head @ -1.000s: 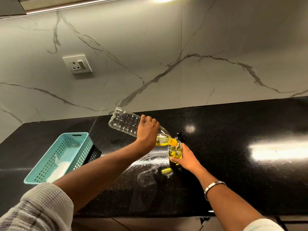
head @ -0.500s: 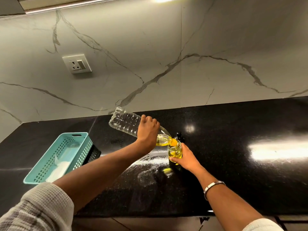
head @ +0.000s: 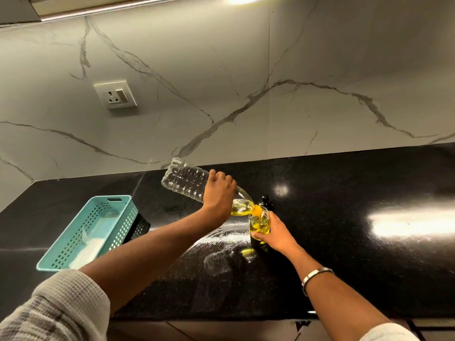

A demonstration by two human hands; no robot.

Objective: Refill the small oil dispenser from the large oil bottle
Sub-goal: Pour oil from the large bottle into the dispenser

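1. At the centre of the frame, your left hand (head: 219, 194) is wrapped round the middle of the large oil bottle (head: 194, 185), fingers curled over its top side.
2. You hold that bottle tipped well over, its clear ribbed base up and to the left, its neck down and to the right; yellow oil has pooled in the shoulder by the neck.
3. The bottle's mouth sits right at the open rim of the small oil dispenser (head: 259, 223), just right of centre.
4. Your right hand (head: 277, 233) grips the dispenser from its right side, thumb across the front of the glass, fingers curled behind it. The dispenser stands upright on the black table (head: 357, 254) and shows yellow oil inside.
5. A small dark object (head: 266, 202) stands just behind the dispenser; you cannot tell what it is.
6. At the left of the frame, a teal slotted basket (head: 96, 232) rests on the table, tilted, with something white inside.
7. A metal bangle (head: 316, 276) circles your right wrist.
8. A wall socket (head: 115, 94) sits at the upper left on the marble wall.
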